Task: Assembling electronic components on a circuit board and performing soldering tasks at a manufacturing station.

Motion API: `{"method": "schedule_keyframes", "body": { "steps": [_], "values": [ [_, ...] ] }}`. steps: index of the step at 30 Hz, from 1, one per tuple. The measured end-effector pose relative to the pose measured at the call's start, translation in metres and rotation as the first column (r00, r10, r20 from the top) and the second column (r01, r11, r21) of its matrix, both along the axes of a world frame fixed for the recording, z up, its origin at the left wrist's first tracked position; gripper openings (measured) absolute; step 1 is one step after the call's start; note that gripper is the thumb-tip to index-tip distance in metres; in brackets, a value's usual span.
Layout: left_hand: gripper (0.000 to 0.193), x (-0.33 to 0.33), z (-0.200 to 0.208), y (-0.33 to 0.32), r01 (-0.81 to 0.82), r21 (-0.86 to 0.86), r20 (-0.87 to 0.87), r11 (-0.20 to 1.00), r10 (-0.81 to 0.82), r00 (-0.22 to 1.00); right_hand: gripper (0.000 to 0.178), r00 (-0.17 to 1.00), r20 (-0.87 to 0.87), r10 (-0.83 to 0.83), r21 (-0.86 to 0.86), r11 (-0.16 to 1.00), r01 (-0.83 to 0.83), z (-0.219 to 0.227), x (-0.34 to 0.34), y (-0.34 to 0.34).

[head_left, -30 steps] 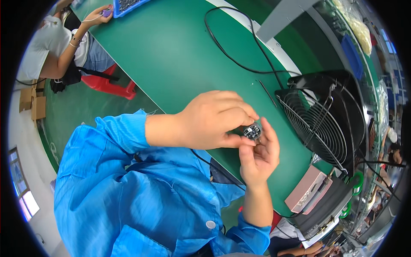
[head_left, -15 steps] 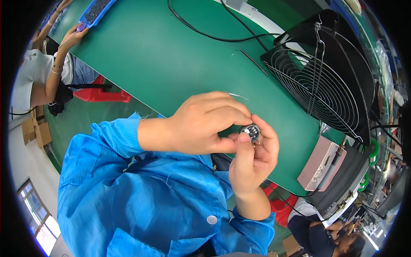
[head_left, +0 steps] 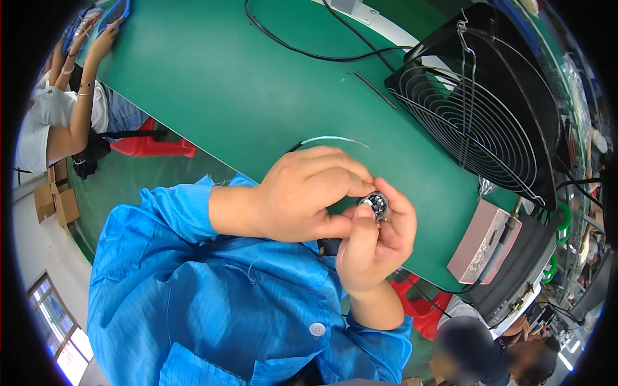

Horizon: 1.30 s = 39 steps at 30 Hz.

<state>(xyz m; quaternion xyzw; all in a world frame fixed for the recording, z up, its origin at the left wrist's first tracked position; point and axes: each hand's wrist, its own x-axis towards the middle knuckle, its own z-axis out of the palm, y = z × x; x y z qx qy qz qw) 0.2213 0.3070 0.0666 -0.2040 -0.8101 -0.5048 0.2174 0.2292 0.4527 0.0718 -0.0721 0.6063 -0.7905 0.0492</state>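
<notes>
A small round dark part with silvery bits inside its open face sits between my hands. My right hand grips it, the thumb on the near side and the fingers curled around the far side. From the left, my left hand reaches in with its fingertips pinched at the part's left edge; what exactly lies between those tips is hidden. Beyond the left knuckles, a black cable with a pale blue wire end lies on the green table.
A black fan with a wire grille stands at the right. Nearer are a pink box and a soldering iron. A thin dark rod and black cable lie farther back. Another person's hand touches a blue tray at far left.
More of the cable with the pale blue wire shows beyond my left hand. Both hands stay together on the round part, shifted slightly. The co-worker's hand has moved along the blue tray.
</notes>
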Motion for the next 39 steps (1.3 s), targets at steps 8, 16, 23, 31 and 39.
{"method": "schedule_keyframes", "body": {
  "steps": [8, 16, 23, 31, 39],
  "values": [
    [0.033, -0.001, 0.002, 0.008, -0.054, -0.016, -0.037, 0.998, 0.053, 0.998, 0.03, 0.999, -0.018, -0.051, 0.014, 0.999, 0.052, 0.0, 0.0, -0.001],
    [0.03, 0.001, 0.009, 0.012, -0.036, -0.025, -0.05, 0.999, 0.035, 0.998, 0.026, 0.991, -0.086, -0.1, 0.012, 0.995, 0.101, 0.0, 0.006, 0.001],
    [0.028, 0.003, 0.01, 0.014, -0.046, -0.017, -0.078, 0.999, 0.044, 0.996, 0.028, 0.985, -0.133, -0.107, 0.02, 0.994, 0.11, 0.005, 0.006, -0.001],
    [0.028, 0.012, 0.01, 0.018, -0.051, -0.009, -0.085, 0.999, 0.05, 0.995, 0.026, 0.989, -0.128, -0.077, 0.068, 0.994, 0.086, 0.01, 0.015, 0.003],
    [0.031, 0.006, 0.021, 0.012, 0.016, -0.023, -0.086, 1.0, -0.018, 0.996, 0.026, 0.991, -0.119, -0.06, 0.082, 0.994, 0.07, 0.016, 0.012, 0.007]
  ]
}}
